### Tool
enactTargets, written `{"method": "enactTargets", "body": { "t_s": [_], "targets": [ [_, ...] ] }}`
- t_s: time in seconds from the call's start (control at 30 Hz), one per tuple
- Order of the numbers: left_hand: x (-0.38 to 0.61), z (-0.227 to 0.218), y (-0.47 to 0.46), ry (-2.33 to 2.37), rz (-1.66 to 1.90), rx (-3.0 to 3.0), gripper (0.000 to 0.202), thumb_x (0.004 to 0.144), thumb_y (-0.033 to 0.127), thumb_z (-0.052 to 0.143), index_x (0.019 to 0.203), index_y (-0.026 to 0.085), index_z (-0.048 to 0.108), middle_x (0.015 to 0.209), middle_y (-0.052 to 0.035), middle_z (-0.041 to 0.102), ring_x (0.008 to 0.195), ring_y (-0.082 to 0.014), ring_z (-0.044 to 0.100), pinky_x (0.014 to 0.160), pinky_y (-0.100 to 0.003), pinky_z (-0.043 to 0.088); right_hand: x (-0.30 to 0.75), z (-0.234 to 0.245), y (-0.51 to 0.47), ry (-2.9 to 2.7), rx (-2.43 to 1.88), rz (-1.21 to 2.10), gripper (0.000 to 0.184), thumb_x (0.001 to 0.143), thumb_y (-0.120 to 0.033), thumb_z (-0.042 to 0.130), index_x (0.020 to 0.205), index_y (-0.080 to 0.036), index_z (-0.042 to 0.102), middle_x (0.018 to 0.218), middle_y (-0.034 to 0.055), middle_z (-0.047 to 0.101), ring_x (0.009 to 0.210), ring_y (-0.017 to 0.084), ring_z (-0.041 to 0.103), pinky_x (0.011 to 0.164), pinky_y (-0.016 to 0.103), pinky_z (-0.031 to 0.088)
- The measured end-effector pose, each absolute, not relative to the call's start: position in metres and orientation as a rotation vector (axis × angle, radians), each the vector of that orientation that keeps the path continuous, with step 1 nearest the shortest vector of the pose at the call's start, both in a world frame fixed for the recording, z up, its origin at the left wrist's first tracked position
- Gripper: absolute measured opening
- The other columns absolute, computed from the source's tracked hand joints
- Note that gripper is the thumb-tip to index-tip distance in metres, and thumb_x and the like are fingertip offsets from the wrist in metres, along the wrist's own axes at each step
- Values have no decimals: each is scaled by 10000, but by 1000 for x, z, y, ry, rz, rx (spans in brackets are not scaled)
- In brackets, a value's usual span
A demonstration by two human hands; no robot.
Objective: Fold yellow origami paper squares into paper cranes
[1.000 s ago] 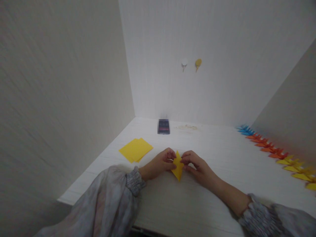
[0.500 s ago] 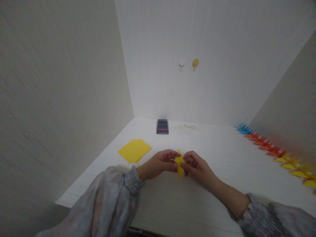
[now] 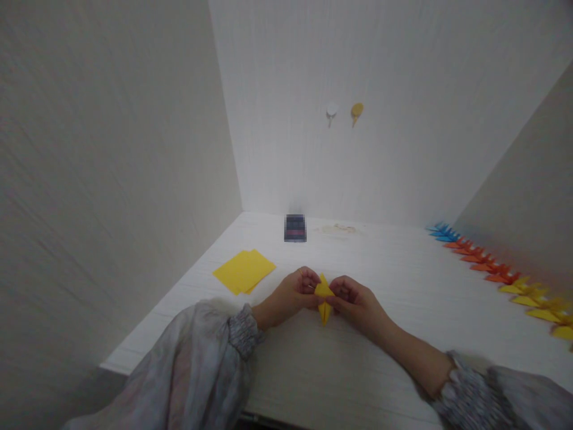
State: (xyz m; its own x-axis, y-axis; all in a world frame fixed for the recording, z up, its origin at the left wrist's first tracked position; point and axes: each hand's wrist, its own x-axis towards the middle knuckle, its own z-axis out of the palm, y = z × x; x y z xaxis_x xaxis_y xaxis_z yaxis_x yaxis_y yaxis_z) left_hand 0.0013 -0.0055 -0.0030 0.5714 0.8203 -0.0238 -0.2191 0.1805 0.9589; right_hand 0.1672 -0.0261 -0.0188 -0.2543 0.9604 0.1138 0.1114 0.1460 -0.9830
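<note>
A small folded piece of yellow origami paper point(image 3: 324, 291) is held upright over the white table between both hands, one point up and a longer, split point down. My left hand point(image 3: 296, 291) pinches its left side, thumb in front and fingers curled behind. From the right, my right hand point(image 3: 354, 297) grips the other side with the thumb across the front. The fingertips behind the paper are partly hidden. To the left of my left hand lie yellow paper sheets point(image 3: 244, 272), slightly fanned.
Along the right side runs a row of folded paper cranes: blue point(image 3: 442, 232), orange-red point(image 3: 483, 261) and yellow point(image 3: 539, 303). A dark, blurred-out rectangular object point(image 3: 295, 228) lies near the back wall. Two hooks, white point(image 3: 331, 111) and yellow point(image 3: 357, 111), are on that wall. Walls close off both sides.
The folded yellow paper has turned a little and shows a wider front face. My left fingers have curled in more, and both thumbs now lie closer together across its middle.
</note>
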Motion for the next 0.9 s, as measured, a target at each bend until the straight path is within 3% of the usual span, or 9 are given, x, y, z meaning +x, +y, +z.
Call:
{"method": "enactTargets", "body": {
  "t_s": [0.2,0.33,0.6,0.73,0.9],
  "targets": [
    [2,-5,-5,739,793,1264,325,549,245,701,749,131,472,655,32,536,573,-70,511,575,-229,405,166,-19,-25,-1549,-1111,1175,260,646,-370,619,658,-198,425,540,-61,433,458,84,446,440,231,396],
    [-3,-11,-1,934,793,1578,208,578,242,660,701,125,540,659,3,554,626,-105,516,609,-246,401,167,-20,-25,-1620,-1234,1141,169,680,-311,578,659,-187,465,520,-48,467,446,88,443,430,225,360],
    [-6,-9,1,1054,729,2037,70,626,197,595,665,143,614,768,-22,554,649,-108,509,604,-225,412,169,-18,-23,-2094,-1270,551,54,684,-153,549,634,-172,558,718,5,490,570,102,467,510,229,381],
    [-8,-4,1,1024,680,2282,70,636,183,589,669,160,647,766,-28,554,661,-117,496,622,-232,396,173,-18,-22,-2224,-1193,464,64,723,-140,514,684,-175,550,700,5,496,601,113,475,537,229,389],
    [-13,-2,0,903,603,2522,163,716,173,499,804,165,636,731,-32,576,676,-132,508,644,-235,385,177,-14,-24,-2334,-1102,434,118,774,-117,437,758,-170,541,739,27,520,664,129,496,591,240,411]
  ]
}}
